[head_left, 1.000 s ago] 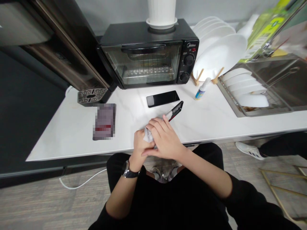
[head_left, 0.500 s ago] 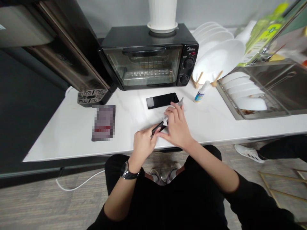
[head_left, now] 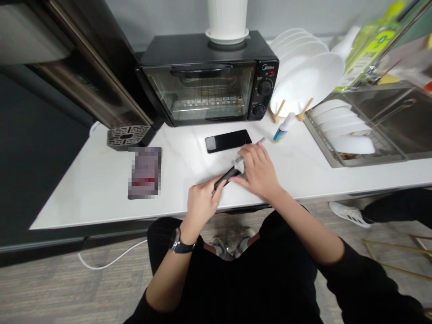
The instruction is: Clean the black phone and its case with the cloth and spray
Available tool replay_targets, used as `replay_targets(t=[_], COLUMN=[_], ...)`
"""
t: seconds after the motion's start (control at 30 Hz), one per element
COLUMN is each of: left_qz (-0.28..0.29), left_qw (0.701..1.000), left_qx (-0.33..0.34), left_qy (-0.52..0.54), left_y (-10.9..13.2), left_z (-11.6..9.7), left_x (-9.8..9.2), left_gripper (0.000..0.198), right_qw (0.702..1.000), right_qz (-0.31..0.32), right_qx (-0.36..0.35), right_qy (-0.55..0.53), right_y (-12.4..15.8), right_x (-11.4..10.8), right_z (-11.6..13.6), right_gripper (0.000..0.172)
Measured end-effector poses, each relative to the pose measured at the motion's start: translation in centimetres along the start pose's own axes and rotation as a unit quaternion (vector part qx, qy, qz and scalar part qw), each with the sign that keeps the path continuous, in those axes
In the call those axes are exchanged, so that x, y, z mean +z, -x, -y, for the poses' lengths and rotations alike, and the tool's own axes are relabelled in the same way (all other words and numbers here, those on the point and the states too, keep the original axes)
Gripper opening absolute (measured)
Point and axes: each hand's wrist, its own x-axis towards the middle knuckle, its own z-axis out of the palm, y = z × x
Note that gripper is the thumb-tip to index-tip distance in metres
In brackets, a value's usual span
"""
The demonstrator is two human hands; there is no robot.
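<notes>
My left hand (head_left: 202, 202) is closed around the lower end of a slim black object (head_left: 227, 176), held slantwise above the counter's front edge. Its exact kind is hard to make out. My right hand (head_left: 259, 173) has its fingers bent over a crumpled grey-white cloth (head_left: 239, 164) at the object's upper end. A thin grey tip sticks out beyond those fingers. Just behind the hands, a black smartphone (head_left: 227, 141) lies flat. To its right stands a small white spray bottle (head_left: 281, 128) with a blue and yellow label.
Behind the phone is a black toaster oven (head_left: 209, 90) with a white pot (head_left: 227, 20) on top. White plates (head_left: 307, 81) lean in a wooden rack beside a sink (head_left: 398, 112) with bowls. A blurred-out packet (head_left: 145, 173) lies left. Another person's shoe (head_left: 349, 213) shows at right.
My right hand has slid right along the black object with the cloth, away from my left hand, uncovering more of it. My left hand has stayed in place.
</notes>
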Motion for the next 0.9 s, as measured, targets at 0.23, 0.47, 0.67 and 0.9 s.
replay_targets(t=[0.23,0.47,0.67,0.9], left_qz=[-0.007,0.012,0.009,-0.014], left_qw=[1.000,1.000,1.000,1.000], left_qx=[0.002,0.009,0.008,-0.005], left_qy=[0.012,0.012,0.008,0.005], left_y=[0.2,0.7,0.5,0.0], left_z=[0.0,2.5,1.3,-0.6], left_x=[0.0,0.7,0.3,-0.3], left_gripper=[0.033,0.025,0.030,0.032], right_qw=[0.996,0.997,0.998,0.998], right_qz=[-0.060,-0.004,0.003,-0.047], right_qx=[0.070,-0.052,-0.068,0.031], right_qy=[-0.007,-0.059,-0.011,0.013], right_y=[0.1,1.6,0.8,-0.7], right_x=[1.0,2.3,0.8,0.1], right_z=[2.0,9.6,4.7,-0.4], right_gripper=[0.087,0.096,0.085,0.082])
